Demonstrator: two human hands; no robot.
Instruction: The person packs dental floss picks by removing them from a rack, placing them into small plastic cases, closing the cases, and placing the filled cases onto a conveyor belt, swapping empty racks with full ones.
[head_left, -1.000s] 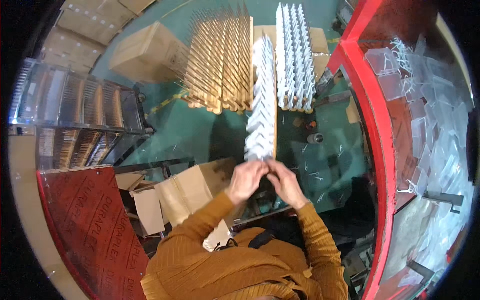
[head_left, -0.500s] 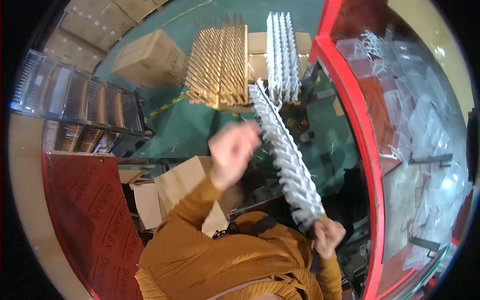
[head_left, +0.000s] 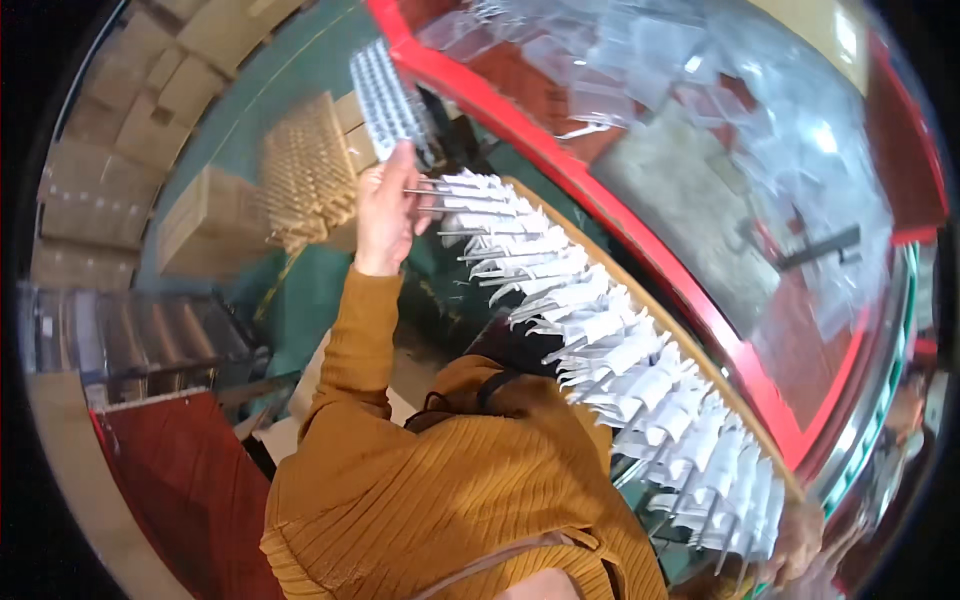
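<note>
A long rack point(head_left: 610, 350) of white pieces spans between both hands, the left hand point(head_left: 385, 205) closing its fingers on the far end and the right hand point(head_left: 795, 540) seemingly gripping the near end, beside the red-edged worktop point(head_left: 600, 210), to keep it level.
</note>
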